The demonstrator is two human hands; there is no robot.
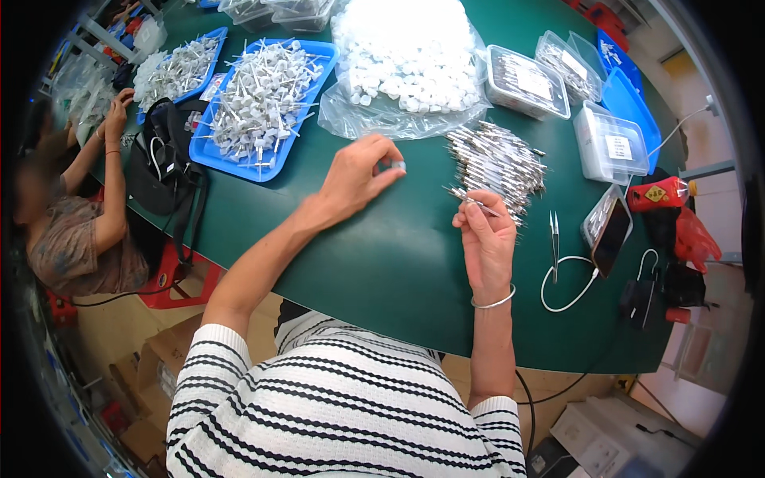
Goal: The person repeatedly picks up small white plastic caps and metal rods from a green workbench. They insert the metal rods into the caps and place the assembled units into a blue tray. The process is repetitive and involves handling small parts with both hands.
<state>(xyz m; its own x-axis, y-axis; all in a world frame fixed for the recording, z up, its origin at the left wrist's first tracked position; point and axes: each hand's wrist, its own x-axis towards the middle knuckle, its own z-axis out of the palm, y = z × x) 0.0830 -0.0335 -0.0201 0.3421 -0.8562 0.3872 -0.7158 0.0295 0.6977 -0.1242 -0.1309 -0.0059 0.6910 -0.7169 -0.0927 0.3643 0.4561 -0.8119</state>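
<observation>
Over the green table (382, 263), my left hand (358, 179) pinches a small white plastic cap (398, 166) between thumb and fingertips. To the right, my right hand (484, 231) is closed on a thin metal pin (476, 204), its pointed end sticking out to the left past the fingers. A heap of similar metal pins (502, 163) lies just beyond that hand. Behind the heap and to its left, an open clear plastic bag (351, 107) is full of white caps (422, 84). At the left, a blue tray (272, 169) holds many pins with caps on them.
A pair of tweezers (555, 247), a white cable (550, 296) and a phone (612, 237) lie at the right. Clear boxes (527, 84) and a red bottle (660, 193) stand beyond. A black bag (163, 171) and another person (88, 215) are at the left.
</observation>
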